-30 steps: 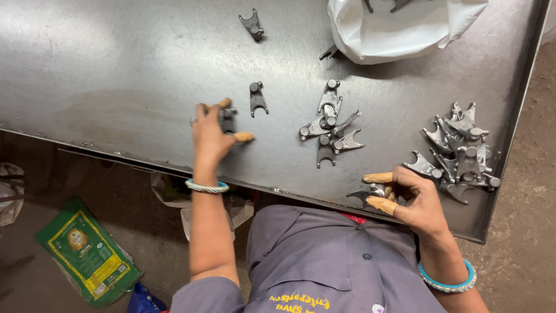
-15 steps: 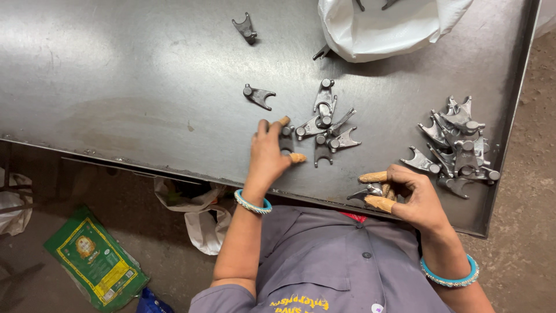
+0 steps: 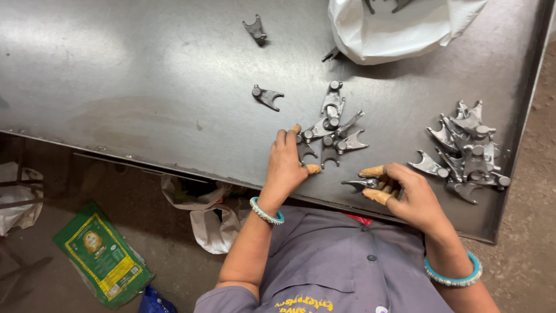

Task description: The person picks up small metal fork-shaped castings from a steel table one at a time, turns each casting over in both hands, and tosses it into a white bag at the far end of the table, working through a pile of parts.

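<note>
At the desk's near edge the left hand lies half-curled on a small cluster of forked metal parts, gathering them close, while the right hand pinches one fork firmly, beside a bigger heap at right.

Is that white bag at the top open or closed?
Open: the white bag gapes, with dark metal parts visible inside its mouth.
</note>
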`<state>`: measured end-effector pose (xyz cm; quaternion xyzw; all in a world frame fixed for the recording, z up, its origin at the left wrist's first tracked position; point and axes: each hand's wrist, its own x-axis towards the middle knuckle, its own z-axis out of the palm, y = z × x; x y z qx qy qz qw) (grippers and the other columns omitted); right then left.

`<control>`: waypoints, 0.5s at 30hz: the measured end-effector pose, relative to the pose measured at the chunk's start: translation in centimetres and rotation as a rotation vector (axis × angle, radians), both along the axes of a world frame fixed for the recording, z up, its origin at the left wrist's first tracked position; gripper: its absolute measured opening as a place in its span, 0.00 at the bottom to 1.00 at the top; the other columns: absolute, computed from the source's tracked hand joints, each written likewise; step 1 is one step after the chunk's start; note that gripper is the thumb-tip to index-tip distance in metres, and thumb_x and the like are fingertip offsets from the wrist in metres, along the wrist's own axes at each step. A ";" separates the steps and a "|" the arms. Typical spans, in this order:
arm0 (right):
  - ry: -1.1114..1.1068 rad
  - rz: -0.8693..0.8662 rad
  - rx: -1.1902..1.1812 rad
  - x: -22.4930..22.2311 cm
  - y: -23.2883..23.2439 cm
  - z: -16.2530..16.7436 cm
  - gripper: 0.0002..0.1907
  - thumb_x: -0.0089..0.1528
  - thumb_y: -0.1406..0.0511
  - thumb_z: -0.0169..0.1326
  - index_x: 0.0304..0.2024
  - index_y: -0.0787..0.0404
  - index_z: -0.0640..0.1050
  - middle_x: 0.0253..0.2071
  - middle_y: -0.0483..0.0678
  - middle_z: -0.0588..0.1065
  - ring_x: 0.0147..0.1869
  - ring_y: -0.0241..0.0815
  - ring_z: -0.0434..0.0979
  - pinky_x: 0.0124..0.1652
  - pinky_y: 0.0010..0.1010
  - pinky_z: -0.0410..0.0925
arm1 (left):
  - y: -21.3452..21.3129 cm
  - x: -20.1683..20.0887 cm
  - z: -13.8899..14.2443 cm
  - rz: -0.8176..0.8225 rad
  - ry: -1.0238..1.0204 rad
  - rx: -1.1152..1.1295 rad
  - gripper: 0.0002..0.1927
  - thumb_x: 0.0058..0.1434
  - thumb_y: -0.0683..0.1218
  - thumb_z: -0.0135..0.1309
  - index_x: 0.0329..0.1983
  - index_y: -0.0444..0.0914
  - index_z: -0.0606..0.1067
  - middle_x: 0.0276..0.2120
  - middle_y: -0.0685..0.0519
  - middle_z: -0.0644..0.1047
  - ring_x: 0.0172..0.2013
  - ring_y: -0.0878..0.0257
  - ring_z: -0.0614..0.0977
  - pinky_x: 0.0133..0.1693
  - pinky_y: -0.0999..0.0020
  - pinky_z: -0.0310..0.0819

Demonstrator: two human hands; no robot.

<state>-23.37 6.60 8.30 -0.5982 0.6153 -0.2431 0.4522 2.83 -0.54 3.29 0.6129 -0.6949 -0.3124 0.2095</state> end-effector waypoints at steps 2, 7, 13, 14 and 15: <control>-0.014 0.089 0.058 0.0 -1.7 -0.2 0.19 0.54 0.65 0.67 0.47 0.58 0.83 0.24 0.43 0.73 0.26 0.30 0.68 0.28 0.24 0.65 | -0.2 -0.1 -0.1 -0.001 0.009 -0.019 0.52 0.35 0.45 0.77 0.64 0.34 0.64 0.50 0.41 0.68 0.49 0.37 0.73 0.49 0.49 0.71; -0.042 -0.061 0.193 -1.2 -7.4 1.6 0.14 0.60 0.65 0.63 0.49 0.59 0.82 0.28 0.46 0.76 0.28 0.39 0.73 0.28 0.28 0.67 | -0.3 -0.1 -0.4 0.015 0.019 -0.003 0.50 0.35 0.44 0.77 0.62 0.34 0.65 0.50 0.41 0.68 0.49 0.37 0.73 0.50 0.48 0.71; -0.500 -0.331 -0.371 0.7 -9.6 2.2 0.20 0.59 0.70 0.61 0.51 0.56 0.70 0.46 0.46 0.78 0.43 0.34 0.76 0.42 0.27 0.72 | -0.2 0.1 -0.9 0.039 0.035 -0.008 0.46 0.36 0.42 0.75 0.61 0.36 0.67 0.51 0.41 0.68 0.49 0.37 0.73 0.50 0.48 0.71; -0.331 -0.172 -0.345 1.5 -9.2 1.5 0.20 0.58 0.72 0.63 0.50 0.61 0.70 0.47 0.49 0.76 0.44 0.37 0.74 0.43 0.31 0.69 | -0.3 0.1 -1.0 0.040 0.036 -0.005 0.46 0.36 0.41 0.75 0.61 0.36 0.67 0.51 0.41 0.68 0.49 0.37 0.73 0.50 0.48 0.71; -0.107 -0.038 -0.319 2.4 -8.6 0.7 0.20 0.55 0.73 0.63 0.49 0.60 0.74 0.44 0.52 0.76 0.45 0.43 0.74 0.45 0.35 0.69 | -0.2 0.1 -1.1 0.040 0.032 -0.014 0.45 0.38 0.40 0.73 0.62 0.36 0.67 0.51 0.41 0.68 0.49 0.37 0.74 0.50 0.49 0.71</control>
